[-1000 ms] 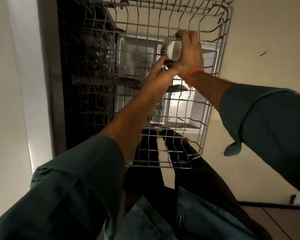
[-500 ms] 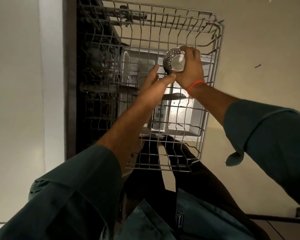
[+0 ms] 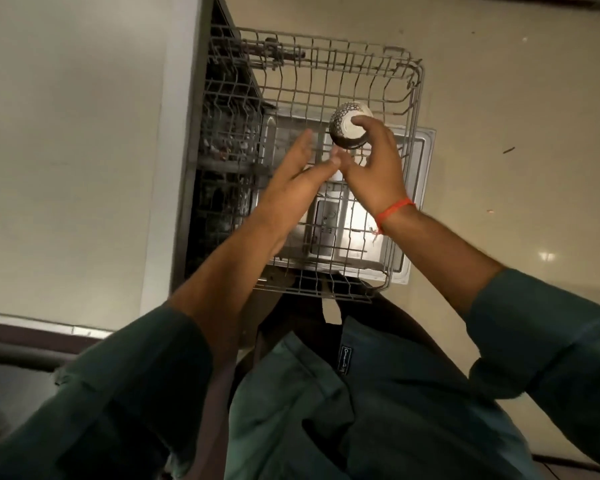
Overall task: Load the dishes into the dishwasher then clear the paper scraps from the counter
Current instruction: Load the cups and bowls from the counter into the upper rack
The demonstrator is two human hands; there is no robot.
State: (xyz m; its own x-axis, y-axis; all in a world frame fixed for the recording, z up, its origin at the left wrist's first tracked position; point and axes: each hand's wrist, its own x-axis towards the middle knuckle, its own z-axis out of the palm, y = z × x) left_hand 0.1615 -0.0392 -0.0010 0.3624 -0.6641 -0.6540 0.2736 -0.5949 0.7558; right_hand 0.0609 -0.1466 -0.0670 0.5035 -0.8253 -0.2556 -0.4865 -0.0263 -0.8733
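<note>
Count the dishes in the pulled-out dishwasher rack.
1: a patterned bowl, upside down near the rack's far right, under the right hand. The dark interior may hide others.

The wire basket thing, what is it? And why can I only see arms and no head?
The camera is worn on the person's head and looks down, so you see only their arms and green sleeves. The wire basket is a dishwasher rack, pulled out over the open door. Dishes sit in it for washing. The right hand holds a small patterned bowl, turned bottom-up, over the rack. The left hand reaches beside it with straight fingers and holds nothing.
</note>
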